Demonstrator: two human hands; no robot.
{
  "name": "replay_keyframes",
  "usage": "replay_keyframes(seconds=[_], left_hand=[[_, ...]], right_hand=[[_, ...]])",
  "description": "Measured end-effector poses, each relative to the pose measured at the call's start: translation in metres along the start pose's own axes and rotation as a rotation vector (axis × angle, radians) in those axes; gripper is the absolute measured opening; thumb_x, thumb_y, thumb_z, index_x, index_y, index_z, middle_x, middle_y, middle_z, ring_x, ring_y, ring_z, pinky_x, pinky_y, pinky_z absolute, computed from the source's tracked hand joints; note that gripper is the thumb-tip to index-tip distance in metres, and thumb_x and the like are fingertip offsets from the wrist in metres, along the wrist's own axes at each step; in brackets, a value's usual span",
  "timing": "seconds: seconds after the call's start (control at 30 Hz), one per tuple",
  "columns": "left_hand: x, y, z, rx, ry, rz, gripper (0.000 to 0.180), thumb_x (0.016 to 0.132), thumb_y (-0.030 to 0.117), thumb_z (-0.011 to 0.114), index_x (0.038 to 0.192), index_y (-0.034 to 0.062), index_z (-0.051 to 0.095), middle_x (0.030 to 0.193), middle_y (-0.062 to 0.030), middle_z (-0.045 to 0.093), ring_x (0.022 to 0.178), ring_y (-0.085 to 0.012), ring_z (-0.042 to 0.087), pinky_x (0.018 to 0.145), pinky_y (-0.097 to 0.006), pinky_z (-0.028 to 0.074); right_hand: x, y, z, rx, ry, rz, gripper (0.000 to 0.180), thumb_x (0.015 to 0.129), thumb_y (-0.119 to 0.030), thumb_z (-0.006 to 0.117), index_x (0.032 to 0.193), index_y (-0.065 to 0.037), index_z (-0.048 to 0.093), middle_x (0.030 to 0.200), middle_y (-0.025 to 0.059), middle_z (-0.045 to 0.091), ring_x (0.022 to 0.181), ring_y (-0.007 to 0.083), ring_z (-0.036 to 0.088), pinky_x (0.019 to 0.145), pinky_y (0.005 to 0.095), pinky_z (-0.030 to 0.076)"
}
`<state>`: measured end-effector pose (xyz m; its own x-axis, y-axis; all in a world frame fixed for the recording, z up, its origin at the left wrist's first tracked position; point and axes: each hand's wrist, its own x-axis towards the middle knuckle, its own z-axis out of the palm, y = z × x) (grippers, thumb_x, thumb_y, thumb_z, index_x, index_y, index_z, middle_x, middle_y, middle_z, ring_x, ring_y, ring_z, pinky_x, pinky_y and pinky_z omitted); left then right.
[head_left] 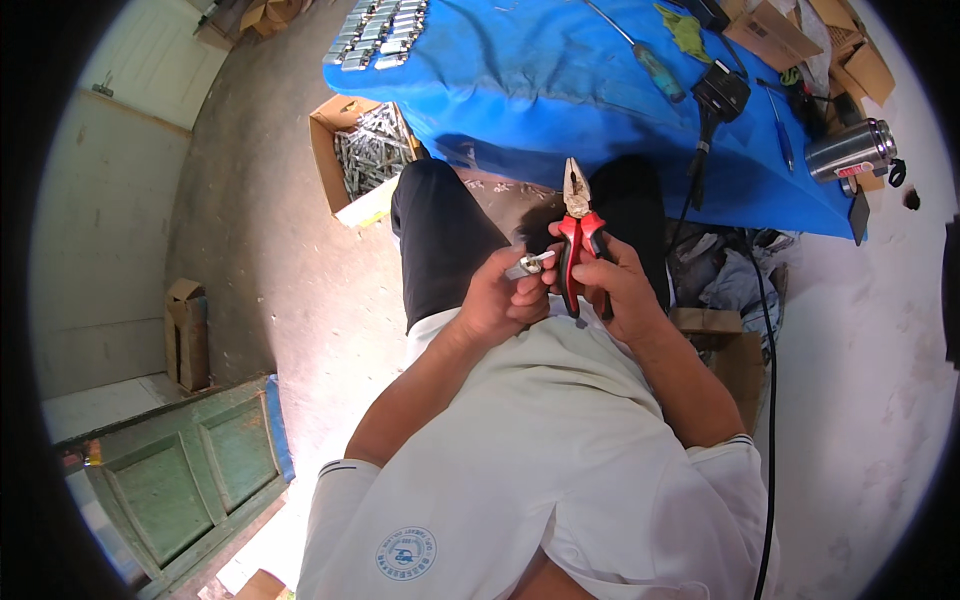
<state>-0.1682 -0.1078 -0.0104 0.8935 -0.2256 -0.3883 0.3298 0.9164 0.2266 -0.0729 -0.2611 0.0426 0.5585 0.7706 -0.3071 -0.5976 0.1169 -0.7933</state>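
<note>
My left hand (pixel 490 305) pinches a small, silvery, block-shaped metal part (pixel 520 268) between thumb and fingers. A short white piece sticks out of the part's right end; its exact kind is too small to tell. Close beside it, my right hand (pixel 630 292) is wrapped round the red and black handles of combination pliers (pixel 575 195). The pliers stand nearly upright in the view, with their jaws pointing away from me toward the table. The jaws are apart from the metal part. Both hands are above my lap.
A table with a blue cover (pixel 500 90) stands ahead, bearing rows of silvery metal parts (pixel 385 30), a screwdriver (pixel 655 70), a black plug-like device (pixel 722 92) and a steel flask (pixel 850 150). A cardboard box (pixel 325 150) of metal pieces sits at its left. A black cable (pixel 770 350) hangs at right.
</note>
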Motion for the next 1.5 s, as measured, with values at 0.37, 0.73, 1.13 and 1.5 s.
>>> replay_keyframes(seconds=[0.37,0.73,1.13,1.5], left_hand=[[-0.001,0.000,-0.008,0.111,-0.058,0.027,0.048,0.088,0.049,0.048,0.058,0.0118,0.042,0.051,0.0028,0.035,0.042,-0.0088,0.028,0.043,-0.023,0.023],[-0.001,0.000,-0.007,0.142,-0.063,0.034,0.047,0.090,0.048,0.044,0.058,0.0126,0.041,0.049,0.0032,0.033,0.040,-0.0091,0.027,0.044,-0.025,0.023],[-0.002,0.002,-0.003,0.058,-0.024,-0.002,0.046,0.092,0.046,0.041,0.059,0.0132,0.042,0.048,0.0039,0.033,0.039,-0.0093,0.026,0.042,-0.025,0.023],[0.001,0.000,-0.007,0.059,0.015,-0.031,0.048,0.092,0.051,0.042,0.063,0.0131,0.044,0.051,0.0042,0.032,0.041,-0.0088,0.025,0.041,-0.024,0.022]], right_hand=[[-0.041,-0.037,-0.044,-0.102,-0.243,0.405,0.056,0.070,-0.003,0.049,0.125,0.009,0.050,0.110,0.0250,0.062,0.095,0.0309,0.064,0.075,0.0345,0.055],[-0.038,-0.037,-0.035,-1.124,-0.302,0.123,0.060,0.075,-0.002,0.053,0.132,0.010,0.040,0.123,0.0219,0.055,0.115,0.0331,0.053,0.099,0.0377,0.041],[-0.037,-0.005,-0.011,-1.461,-0.075,-0.114,0.060,0.077,-0.009,0.056,0.133,0.004,0.039,0.118,0.0210,0.052,0.112,0.0358,0.051,0.091,0.0433,0.045],[-0.039,0.006,-0.007,-1.521,0.065,-0.147,0.053,0.075,-0.013,0.059,0.123,0.003,0.046,0.101,0.0184,0.058,0.099,0.0352,0.057,0.081,0.0449,0.048]])
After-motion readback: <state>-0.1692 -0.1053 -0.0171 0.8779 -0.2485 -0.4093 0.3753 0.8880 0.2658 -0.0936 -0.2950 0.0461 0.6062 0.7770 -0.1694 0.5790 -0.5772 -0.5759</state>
